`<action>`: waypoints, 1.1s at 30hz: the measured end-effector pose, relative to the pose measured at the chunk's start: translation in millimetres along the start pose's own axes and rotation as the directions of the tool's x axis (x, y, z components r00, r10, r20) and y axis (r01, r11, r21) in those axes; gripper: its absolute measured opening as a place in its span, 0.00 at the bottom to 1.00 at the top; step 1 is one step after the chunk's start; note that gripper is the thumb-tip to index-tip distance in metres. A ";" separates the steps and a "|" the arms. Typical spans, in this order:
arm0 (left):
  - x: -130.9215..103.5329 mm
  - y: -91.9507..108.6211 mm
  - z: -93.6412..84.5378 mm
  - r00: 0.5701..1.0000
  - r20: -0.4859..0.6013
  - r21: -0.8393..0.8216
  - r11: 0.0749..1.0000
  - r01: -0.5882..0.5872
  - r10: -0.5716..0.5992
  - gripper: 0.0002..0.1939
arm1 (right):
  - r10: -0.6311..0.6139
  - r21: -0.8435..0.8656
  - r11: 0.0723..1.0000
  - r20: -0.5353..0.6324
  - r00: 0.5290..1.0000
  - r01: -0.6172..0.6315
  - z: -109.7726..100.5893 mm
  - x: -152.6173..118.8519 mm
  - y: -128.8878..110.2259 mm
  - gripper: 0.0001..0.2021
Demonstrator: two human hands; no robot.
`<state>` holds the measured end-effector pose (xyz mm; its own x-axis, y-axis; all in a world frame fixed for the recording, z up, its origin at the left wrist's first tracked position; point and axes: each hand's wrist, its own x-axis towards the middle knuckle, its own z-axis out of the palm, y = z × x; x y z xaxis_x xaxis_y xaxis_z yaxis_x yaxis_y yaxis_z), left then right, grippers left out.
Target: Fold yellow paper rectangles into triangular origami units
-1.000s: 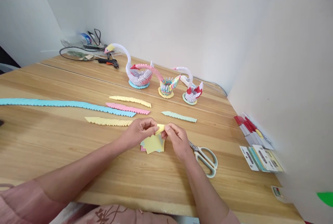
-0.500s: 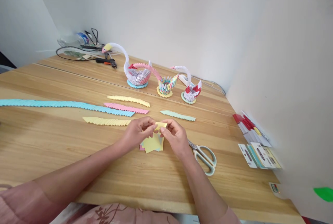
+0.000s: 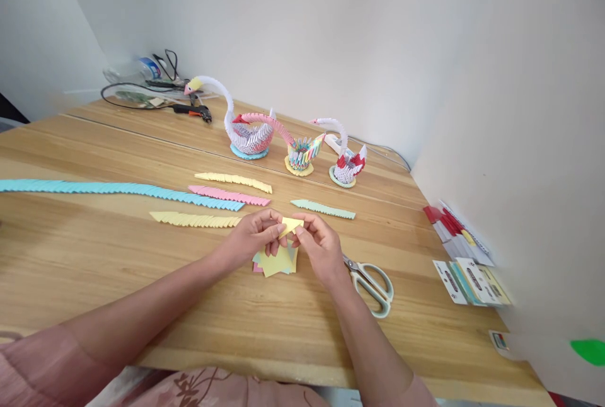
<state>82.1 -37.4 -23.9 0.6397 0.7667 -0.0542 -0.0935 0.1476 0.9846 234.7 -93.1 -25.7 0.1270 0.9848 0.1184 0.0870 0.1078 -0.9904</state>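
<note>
Between my two hands is a small folded yellow paper (image 3: pixel 292 225), with a slanted, roughly triangular fold showing. My left hand (image 3: pixel 253 237) pinches its left end between thumb and fingers. The right end is pinched by my right hand (image 3: pixel 320 242). Just below my fingers, a loose stack of square papers (image 3: pixel 275 262) lies on the table, yellow on top with pink and pale blue edges showing. Scissors (image 3: pixel 374 286) with pale handles lie to the right, their blades partly hidden by my right hand.
Chains of folded paper, blue (image 3: pixel 118 189), pink (image 3: pixel 230 195), yellow (image 3: pixel 196 220) and green (image 3: pixel 324 208), lie beyond my hands. Three paper swans (image 3: pixel 251 141) stand farther back. A glue gun (image 3: pixel 191 110) and bottle (image 3: pixel 135 71) are back left; paper packs (image 3: pixel 472 282) lie right.
The yellow paper has changed from a flat strip shape to a more triangular one. My fingers have shifted slightly around it.
</note>
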 end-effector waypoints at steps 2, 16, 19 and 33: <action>0.0 0.0 -0.4 1.000 0.025 -0.021 1.000 0.009 -0.009 0.16 | 0.002 -0.007 1.000 -0.005 1.000 -0.002 0.3 0.0 0.3 0.12; -0.5 -9.1 0.3 0.999 0.005 0.260 0.965 -0.040 0.040 0.22 | -0.020 -0.214 0.977 -0.075 0.997 0.003 6.3 -1.7 -8.5 0.10; -3.0 -7.0 3.4 0.990 -0.044 0.460 0.882 -0.100 0.135 0.18 | -0.065 -0.322 0.946 -0.112 0.992 0.026 9.6 -3.8 -10.0 0.08; -2.5 -1.7 0.4 0.981 -0.064 0.588 0.801 -0.113 0.184 0.18 | -0.092 -0.392 0.920 -0.166 0.982 0.020 10.7 -5.0 -4.1 0.11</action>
<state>80.9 -39.8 -25.3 0.5615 0.8190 0.1178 0.3013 -0.3351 0.8927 223.1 -97.0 -23.0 0.2803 0.9346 0.2191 0.4703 0.0652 -0.8801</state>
